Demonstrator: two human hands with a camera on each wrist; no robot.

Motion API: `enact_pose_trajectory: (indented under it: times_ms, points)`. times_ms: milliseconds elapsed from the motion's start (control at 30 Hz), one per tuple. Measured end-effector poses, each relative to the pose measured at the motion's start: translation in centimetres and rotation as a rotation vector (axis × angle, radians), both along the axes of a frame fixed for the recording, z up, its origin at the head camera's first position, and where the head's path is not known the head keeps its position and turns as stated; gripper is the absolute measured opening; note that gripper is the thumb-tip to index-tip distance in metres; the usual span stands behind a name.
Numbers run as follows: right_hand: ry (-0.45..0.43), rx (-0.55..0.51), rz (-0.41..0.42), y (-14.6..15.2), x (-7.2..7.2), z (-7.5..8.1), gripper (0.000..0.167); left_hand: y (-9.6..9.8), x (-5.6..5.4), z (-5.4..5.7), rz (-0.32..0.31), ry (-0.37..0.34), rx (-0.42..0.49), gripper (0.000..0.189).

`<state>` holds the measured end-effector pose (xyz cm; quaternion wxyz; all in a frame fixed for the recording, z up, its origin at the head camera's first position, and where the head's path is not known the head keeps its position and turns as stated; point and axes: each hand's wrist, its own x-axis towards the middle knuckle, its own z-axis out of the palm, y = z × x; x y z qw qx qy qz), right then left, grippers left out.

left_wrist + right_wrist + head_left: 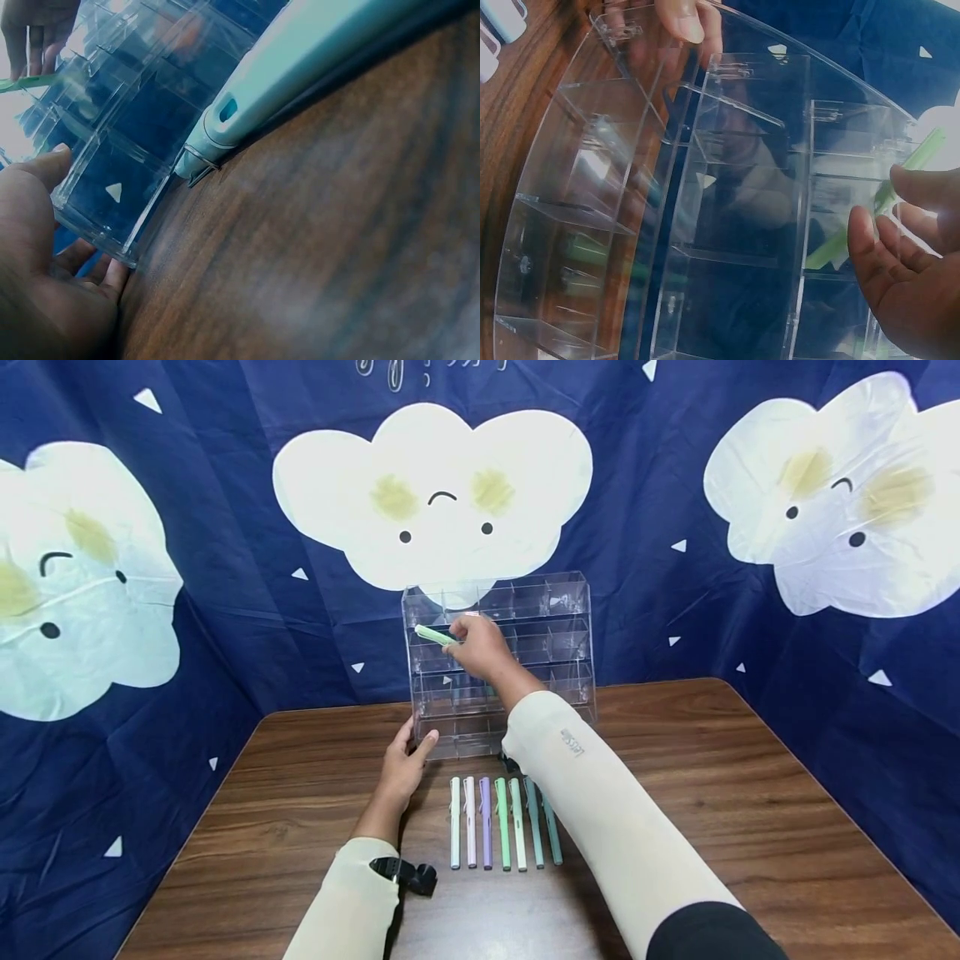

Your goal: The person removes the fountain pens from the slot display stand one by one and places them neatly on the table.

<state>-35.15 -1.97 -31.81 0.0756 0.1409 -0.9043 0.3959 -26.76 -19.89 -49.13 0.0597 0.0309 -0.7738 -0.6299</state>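
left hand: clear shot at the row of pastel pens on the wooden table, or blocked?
Probably yes. The left hand rests against the lower left corner of the clear acrylic compartment organiser, and the row of pastel pens lies just beside it on the wooden table with nothing between. The right forearm covers only the far-right pens.

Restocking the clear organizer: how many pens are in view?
8: seven lie in a row on the table, first pen leftmost; one green pen is in the right hand. Arm may hide others.
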Motion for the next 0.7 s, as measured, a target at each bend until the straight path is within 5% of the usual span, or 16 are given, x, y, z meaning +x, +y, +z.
enact_pose_trajectory:
  times_ms: [333,700]
  points:
    - [-0.014,0.011,0.003,-0.42,-0.11,-0.18,0.038,0.09,-0.04,-0.16,0.015,0.007,-0.013,0.071]
    - [-0.013,0.04,-0.013,-0.9,-0.31,-0.07,0.019,0.01,0.07,0.05,0.016,-0.002,-0.014,0.071]
